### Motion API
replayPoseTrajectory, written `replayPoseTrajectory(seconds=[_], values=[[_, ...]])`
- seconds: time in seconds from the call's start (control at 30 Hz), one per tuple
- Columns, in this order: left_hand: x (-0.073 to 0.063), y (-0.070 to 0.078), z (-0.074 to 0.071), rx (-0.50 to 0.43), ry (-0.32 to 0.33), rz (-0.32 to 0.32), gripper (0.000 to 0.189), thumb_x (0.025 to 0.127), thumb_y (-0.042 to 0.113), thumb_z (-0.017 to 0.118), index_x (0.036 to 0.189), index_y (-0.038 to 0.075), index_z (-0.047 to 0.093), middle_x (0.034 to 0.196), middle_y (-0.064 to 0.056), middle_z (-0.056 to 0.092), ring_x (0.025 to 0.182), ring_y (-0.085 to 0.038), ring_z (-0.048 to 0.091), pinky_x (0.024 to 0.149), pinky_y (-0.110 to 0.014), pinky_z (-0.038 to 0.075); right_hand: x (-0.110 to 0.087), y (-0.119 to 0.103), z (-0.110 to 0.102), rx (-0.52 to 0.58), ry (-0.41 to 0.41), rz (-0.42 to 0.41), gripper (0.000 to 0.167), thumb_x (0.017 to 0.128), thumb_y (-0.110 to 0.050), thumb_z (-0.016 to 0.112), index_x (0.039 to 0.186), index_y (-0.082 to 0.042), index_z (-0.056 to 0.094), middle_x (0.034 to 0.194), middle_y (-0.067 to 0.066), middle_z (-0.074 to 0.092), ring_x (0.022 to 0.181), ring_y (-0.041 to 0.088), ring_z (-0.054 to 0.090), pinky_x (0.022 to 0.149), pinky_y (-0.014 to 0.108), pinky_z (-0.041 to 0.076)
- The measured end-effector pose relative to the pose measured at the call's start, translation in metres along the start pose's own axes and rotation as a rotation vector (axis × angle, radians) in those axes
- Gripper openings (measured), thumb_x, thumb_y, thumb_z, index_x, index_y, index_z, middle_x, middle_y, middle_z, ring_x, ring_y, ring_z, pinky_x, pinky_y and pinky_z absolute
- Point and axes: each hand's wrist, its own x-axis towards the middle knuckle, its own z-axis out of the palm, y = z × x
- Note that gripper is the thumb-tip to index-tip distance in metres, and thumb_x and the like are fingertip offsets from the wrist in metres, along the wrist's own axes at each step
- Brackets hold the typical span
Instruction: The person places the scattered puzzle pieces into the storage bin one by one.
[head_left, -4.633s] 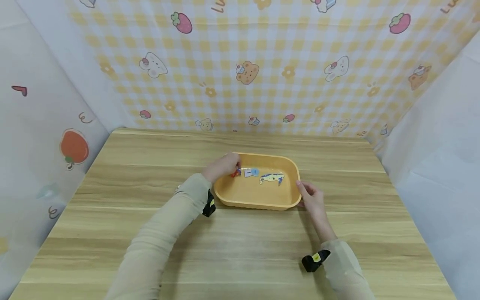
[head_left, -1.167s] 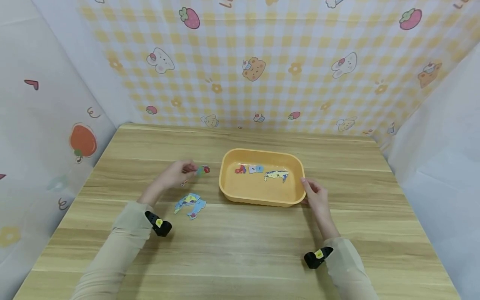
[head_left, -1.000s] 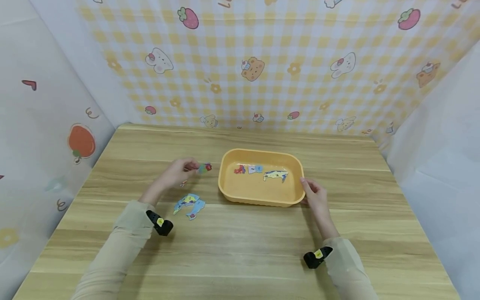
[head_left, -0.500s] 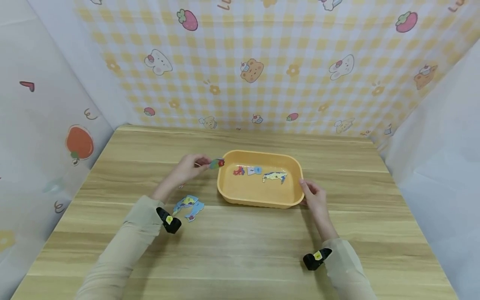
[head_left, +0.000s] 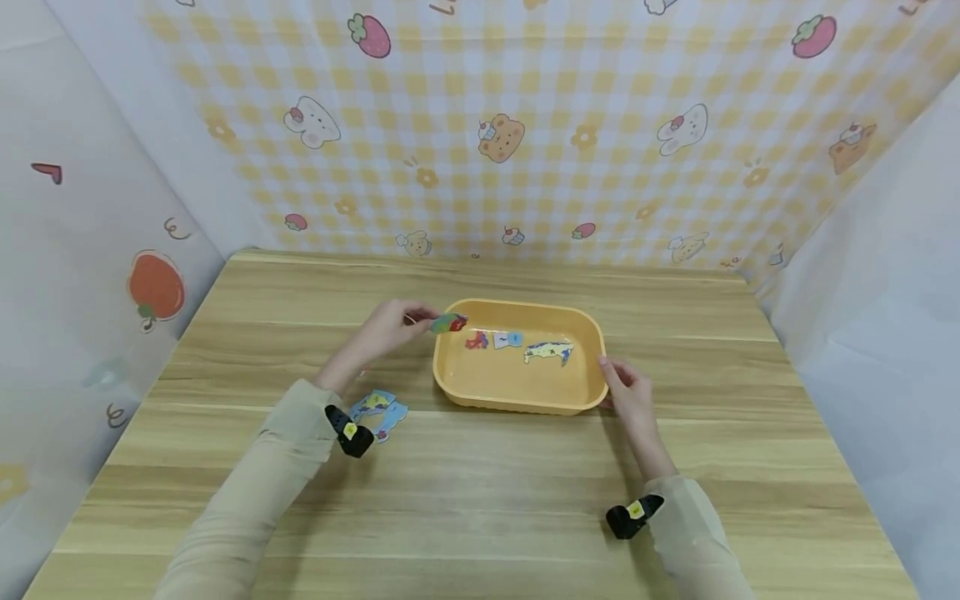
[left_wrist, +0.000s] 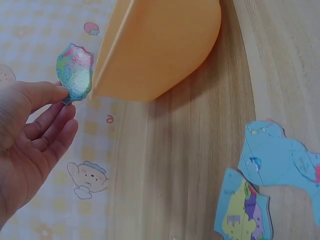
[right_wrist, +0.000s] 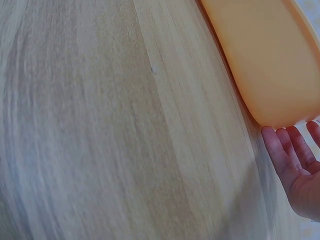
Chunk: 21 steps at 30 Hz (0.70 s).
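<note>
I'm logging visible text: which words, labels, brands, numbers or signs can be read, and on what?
No whole word reads.
"e", or possibly "a": small letter low on the patterned cloth.
Other lettering there: cut off or too small.
Loose puzzle pieces on the table: labels too blurred.
Pieces in the tray and left hand: nothing legible.
Yellow stickers on the wrist devices: too small.

Head view: bright, even lighting; pale sheen on tabletop (head_left: pixel 472 492) at six o'clock. Left wrist view: glare whitens coloured piece (left_wrist: pixel 76 75) at ten o'clock. Right wrist view: dimmer, tabletop smeared toward nine o'clock, soft shadow at five.
</note>
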Motion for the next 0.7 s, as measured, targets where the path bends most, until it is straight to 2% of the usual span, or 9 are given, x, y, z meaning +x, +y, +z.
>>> replayPoseTrajectory(seconds=[0.23, 0.47, 0.7], values=[[0.009, 0.010, 0.009, 0.051, -0.034, 0.064, 0.021, 0.089, 0.008, 0.056, 0.106, 0.001, 0.065, 0.101, -0.015, 0.066, 0.089, -0.023, 0.061, 0.080, -0.033, 0.052, 0.000, 0.000, 0.000, -0.007, 0.003, 0.005, 0.051, 0.089, -0.039, 0.053, 0.119, 0.003, 0.055, 0.090, 0.002, 0.062, 0.064, 0.001, 0.060, 0.055, 0.020, 0.054], [0.018, 0.020, 0.020, 0.124, -0.103, 0.093, 0.019, 0.088, 0.007, 0.056, 0.103, 0.001, 0.066, 0.096, -0.014, 0.066, 0.083, -0.020, 0.059, 0.073, -0.027, 0.051, 0.001, 0.001, 0.001, -0.009, 0.010, 0.002, 0.051, 0.089, -0.040, 0.054, 0.118, 0.002, 0.056, 0.085, -0.002, 0.062, 0.063, 0.001, 0.059, 0.054, 0.019, 0.053], [0.025, 0.026, 0.036, 0.205, -0.168, 0.148, 0.016, 0.088, 0.006, 0.056, 0.099, 0.001, 0.067, 0.095, -0.011, 0.068, 0.084, -0.018, 0.060, 0.073, -0.026, 0.051, 0.001, 0.001, 0.001, -0.001, 0.007, 0.006, 0.052, 0.089, -0.040, 0.053, 0.118, 0.003, 0.056, 0.086, -0.001, 0.061, 0.063, 0.002, 0.060, 0.055, 0.019, 0.054]])
